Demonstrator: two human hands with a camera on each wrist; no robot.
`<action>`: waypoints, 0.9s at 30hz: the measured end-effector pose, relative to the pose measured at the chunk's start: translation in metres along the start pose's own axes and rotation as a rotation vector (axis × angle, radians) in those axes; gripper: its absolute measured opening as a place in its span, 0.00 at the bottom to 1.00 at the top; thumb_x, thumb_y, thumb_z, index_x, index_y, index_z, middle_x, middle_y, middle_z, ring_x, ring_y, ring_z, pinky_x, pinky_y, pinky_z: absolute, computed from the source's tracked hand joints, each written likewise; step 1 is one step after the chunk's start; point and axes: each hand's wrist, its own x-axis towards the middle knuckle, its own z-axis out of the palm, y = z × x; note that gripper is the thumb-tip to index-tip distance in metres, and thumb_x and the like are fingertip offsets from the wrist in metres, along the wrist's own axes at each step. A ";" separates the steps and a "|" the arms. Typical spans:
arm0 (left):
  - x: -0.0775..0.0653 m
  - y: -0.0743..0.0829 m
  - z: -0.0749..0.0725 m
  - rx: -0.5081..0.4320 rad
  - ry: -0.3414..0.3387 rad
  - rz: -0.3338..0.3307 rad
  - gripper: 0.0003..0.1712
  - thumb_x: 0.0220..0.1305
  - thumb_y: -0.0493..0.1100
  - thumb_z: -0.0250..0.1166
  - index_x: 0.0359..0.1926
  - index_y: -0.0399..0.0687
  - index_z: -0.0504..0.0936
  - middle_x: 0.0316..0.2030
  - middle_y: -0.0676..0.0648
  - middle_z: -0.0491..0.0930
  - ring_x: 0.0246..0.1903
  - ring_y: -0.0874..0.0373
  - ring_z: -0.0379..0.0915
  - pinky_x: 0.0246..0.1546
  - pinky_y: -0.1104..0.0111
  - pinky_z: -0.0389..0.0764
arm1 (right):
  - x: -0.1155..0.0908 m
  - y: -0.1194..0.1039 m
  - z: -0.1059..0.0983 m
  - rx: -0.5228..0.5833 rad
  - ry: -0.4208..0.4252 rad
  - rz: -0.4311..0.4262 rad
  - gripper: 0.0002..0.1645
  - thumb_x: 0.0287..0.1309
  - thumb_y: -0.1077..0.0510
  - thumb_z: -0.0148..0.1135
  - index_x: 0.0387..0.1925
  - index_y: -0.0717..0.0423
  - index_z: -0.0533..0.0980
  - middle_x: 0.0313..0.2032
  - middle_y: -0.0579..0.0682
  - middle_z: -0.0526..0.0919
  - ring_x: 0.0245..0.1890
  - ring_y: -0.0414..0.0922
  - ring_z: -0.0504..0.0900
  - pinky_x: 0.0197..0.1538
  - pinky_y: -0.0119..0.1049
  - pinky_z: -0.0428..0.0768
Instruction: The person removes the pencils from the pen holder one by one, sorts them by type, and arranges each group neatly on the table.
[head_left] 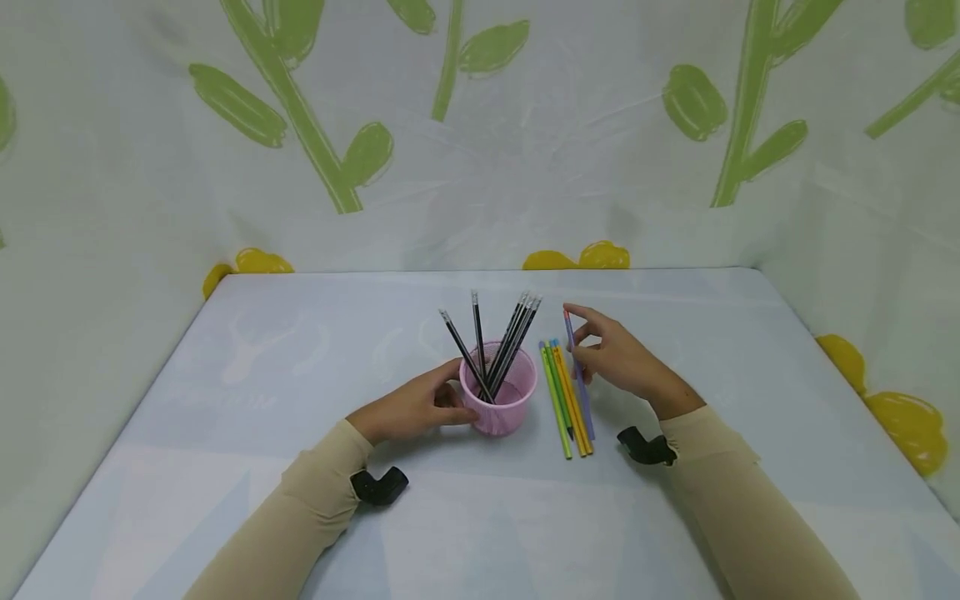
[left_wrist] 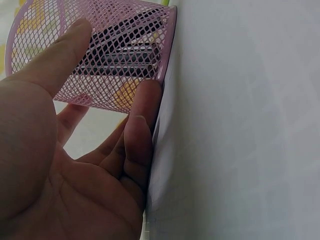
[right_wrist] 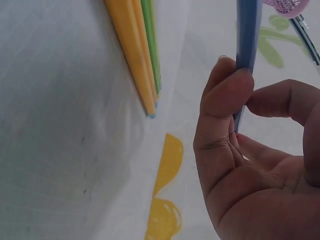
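A pink mesh pencil cup stands on the table with several black pencils leaning in it, silver ends up. My left hand grips the cup from its left side; in the left wrist view the thumb lies along the mesh and other fingers reach near its base. My right hand pinches a purple-blue pencil between thumb and fingers, tilted, with the index finger at its reddish upper end. Just left of it lie green pencils and yellow-orange pencils side by side.
The white table meets a pale wall printed with green leaves and yellow shapes. A black wrist band piece sits at the left sleeve, another black piece at the right sleeve.
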 end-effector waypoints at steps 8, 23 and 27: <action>0.000 0.000 -0.001 0.003 0.001 0.012 0.40 0.64 0.47 0.70 0.73 0.62 0.61 0.44 0.48 0.80 0.41 0.55 0.77 0.38 0.66 0.81 | 0.003 0.005 0.000 -0.029 -0.040 0.032 0.46 0.64 0.62 0.57 0.79 0.43 0.50 0.56 0.62 0.72 0.30 0.47 0.83 0.40 0.37 0.83; 0.001 -0.004 0.000 -0.019 -0.012 0.003 0.41 0.63 0.48 0.71 0.73 0.64 0.60 0.45 0.49 0.79 0.42 0.55 0.77 0.38 0.65 0.81 | 0.007 0.019 0.003 -0.101 -0.086 0.101 0.45 0.64 0.59 0.60 0.78 0.49 0.52 0.56 0.61 0.74 0.29 0.45 0.82 0.39 0.35 0.82; 0.001 -0.004 -0.001 -0.011 -0.004 -0.013 0.41 0.63 0.48 0.71 0.73 0.66 0.61 0.44 0.49 0.79 0.43 0.55 0.77 0.38 0.64 0.81 | 0.008 0.018 0.004 -0.106 -0.090 0.101 0.45 0.65 0.58 0.61 0.78 0.49 0.52 0.54 0.61 0.74 0.27 0.45 0.82 0.39 0.35 0.83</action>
